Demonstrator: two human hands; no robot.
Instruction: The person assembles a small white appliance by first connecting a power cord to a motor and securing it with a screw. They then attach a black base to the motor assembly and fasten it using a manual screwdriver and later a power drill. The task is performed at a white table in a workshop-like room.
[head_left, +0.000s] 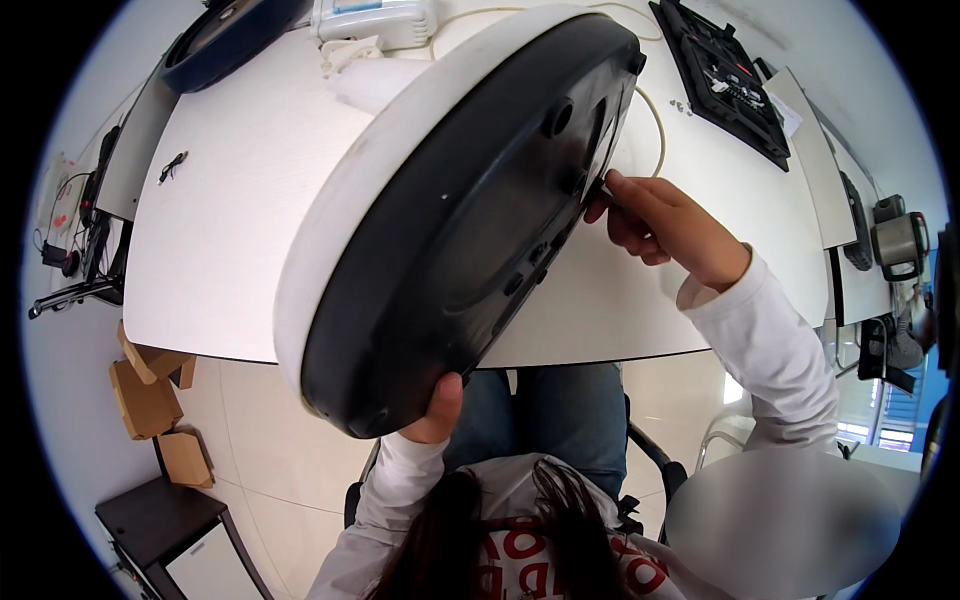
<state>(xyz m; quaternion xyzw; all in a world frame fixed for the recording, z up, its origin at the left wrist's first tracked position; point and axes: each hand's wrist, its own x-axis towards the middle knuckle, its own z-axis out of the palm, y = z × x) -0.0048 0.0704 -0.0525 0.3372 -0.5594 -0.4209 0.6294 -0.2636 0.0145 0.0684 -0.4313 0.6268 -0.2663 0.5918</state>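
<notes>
A large oval appliance body stands tilted on edge over the white table, its black ridged underside toward me and its white shell facing away. My left hand grips its lower end, thumb on the black rim; the other fingers are hidden behind it. My right hand is at the right edge of the underside, thumb and forefinger pinched together. Something small and dark shows at those fingertips, too small to name. Round dark studs and holes dot the underside near that hand.
A black tool case lies open at the far right, with several small metal pieces beside it. A dark blue round shell, a white device, a pale cable and a short black cable rest on the table.
</notes>
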